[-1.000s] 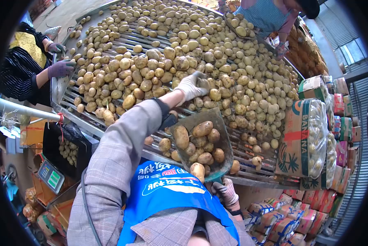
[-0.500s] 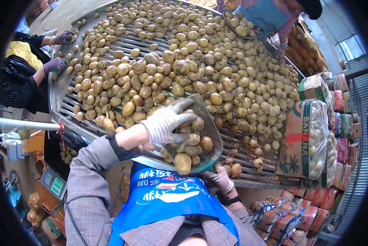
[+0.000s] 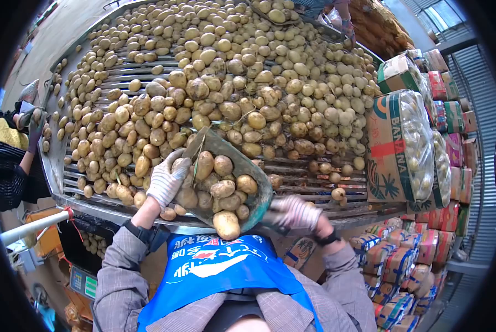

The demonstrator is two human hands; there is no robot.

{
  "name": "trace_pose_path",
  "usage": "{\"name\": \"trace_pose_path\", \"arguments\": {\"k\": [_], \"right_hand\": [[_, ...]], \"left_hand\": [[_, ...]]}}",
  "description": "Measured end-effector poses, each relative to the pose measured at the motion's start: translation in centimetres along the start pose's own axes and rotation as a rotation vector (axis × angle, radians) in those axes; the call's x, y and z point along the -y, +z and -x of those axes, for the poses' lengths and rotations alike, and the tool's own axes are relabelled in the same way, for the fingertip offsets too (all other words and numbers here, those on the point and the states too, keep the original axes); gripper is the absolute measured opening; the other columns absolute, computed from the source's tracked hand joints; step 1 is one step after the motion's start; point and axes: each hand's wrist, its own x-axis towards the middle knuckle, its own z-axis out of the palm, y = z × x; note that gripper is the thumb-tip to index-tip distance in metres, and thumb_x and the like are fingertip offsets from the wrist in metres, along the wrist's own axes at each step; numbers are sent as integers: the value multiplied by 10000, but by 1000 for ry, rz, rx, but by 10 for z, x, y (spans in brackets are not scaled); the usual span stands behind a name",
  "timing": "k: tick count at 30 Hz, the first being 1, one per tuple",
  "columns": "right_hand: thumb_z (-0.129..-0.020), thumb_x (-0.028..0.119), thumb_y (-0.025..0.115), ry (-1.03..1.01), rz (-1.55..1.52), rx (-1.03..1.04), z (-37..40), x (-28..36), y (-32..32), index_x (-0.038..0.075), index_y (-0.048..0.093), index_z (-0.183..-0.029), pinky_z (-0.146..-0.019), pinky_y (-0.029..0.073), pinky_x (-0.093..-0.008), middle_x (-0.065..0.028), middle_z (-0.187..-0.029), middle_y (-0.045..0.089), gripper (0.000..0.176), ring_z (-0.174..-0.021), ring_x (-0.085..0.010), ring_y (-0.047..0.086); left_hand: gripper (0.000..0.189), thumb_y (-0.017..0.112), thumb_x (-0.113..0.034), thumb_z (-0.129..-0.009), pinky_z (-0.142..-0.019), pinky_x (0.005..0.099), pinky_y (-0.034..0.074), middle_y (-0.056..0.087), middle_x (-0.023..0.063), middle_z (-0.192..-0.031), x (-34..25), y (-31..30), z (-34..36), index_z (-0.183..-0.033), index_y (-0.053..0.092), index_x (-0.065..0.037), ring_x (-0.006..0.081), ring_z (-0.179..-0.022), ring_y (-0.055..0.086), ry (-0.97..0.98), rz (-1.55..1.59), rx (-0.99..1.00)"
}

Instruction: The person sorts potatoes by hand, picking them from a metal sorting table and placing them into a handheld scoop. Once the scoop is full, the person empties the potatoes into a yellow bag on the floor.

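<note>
A green scoop full of potatoes is tilted over the near edge of the slatted metal table. My left hand, in a striped white glove, is closed at the scoop's left rim, beside the potatoes in it. At the scoop's right end, my right hand, gloved too and blurred, is wrapped round its handle, which is mostly hidden. Loose potatoes cover much of the slats beyond the scoop.
A banana carton with bagged potatoes stands at the table's right end. Stacked cartons line the right side. A co-worker's gloved hand is at the left, another person's arm at the top. A scale sits lower left.
The view has shifted right. My left hand has moved from over the potatoes to the scoop's left rim. My right hand and the scoop's handle have swung outward to the right.
</note>
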Motion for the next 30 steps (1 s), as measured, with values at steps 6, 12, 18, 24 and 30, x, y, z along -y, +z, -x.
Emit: {"name": "trace_pose_path", "arguments": {"k": [6,12,18,24,30], "right_hand": [[-913,480,556,370,479,-744,-141,8,-134,174,354,-1487,-1022,439,-437,-232,-1387,479,681,-1228,-375,515],[-898,230,630,357,419,-690,-187,-17,-148,166,462,-1406,-995,486,-414,-206,-1330,549,539,-1150,-322,590],[-808,255,719,-348,368,-431,-109,57,-58,115,637,-1163,-1019,439,-463,-106,-1187,627,391,-1166,-310,572],[-765,548,731,372,404,-693,-121,8,-107,150,383,-1468,-1129,345,-433,-211,-1541,224,880,-1418,-328,263],[-673,463,846,240,377,-660,-153,-66,-127,137,556,-1348,-1092,386,-407,-233,-1454,369,804,-1281,-365,465]], "left_hand": [[466,653,-335,-892,-860,297,501,710,148,-999,-6,14,9,-1233,619,-18,171,-935,657,-30,30,-45],[431,673,-286,-877,-851,291,507,718,146,-1001,-18,18,10,-1206,640,-9,160,-928,665,-57,19,-85],[396,664,-255,-894,-835,268,502,713,103,-972,-3,23,6,-1182,650,17,122,-894,634,-52,137,-118],[382,645,-229,-918,-850,262,494,697,81,-1008,17,19,11,-1195,642,33,107,-911,607,-29,263,-133],[380,640,-228,-929,-838,248,492,687,69,-1007,16,20,10,-1206,639,31,96,-900,594,-23,345,-104]]}}
